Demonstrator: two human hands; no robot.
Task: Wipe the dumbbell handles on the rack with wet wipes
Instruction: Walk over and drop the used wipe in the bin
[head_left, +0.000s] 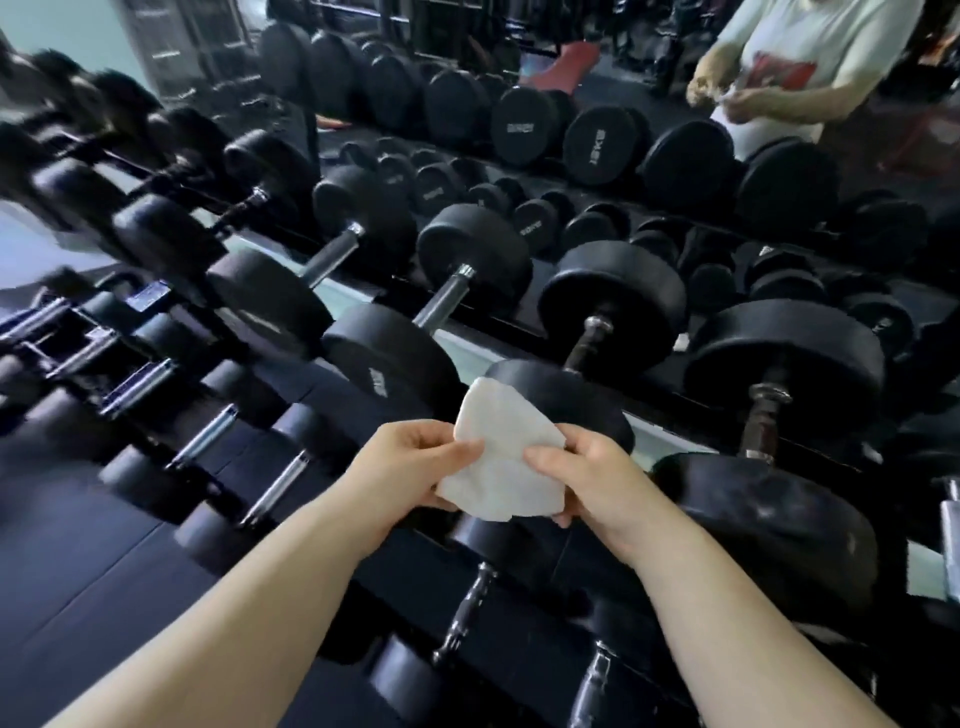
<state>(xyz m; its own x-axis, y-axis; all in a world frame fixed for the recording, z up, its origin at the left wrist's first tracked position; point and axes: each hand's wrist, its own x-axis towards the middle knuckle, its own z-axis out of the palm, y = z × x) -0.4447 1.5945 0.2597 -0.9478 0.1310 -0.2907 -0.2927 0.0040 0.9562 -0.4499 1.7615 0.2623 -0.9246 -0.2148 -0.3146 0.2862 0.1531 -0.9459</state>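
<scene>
Both my hands hold a white wet wipe (506, 462) in front of the dumbbell rack. My left hand (415, 467) pinches its left edge and my right hand (587, 483) pinches its right edge. The wipe hangs in the air over the near head of a black dumbbell (613, 312), apart from any handle. That dumbbell's dark handle (589, 340) shows just above the wipe. Another dumbbell handle (447, 299), shiny grey, lies to the left, and a rusty one (761, 421) to the right.
Several black dumbbells fill the upper tier of the rack (467, 338) and a lower tier with chrome handles (208, 431) at the left. A second rack of dumbbells (597, 140) stands behind. A person in a white shirt (789, 67) stands at the top right.
</scene>
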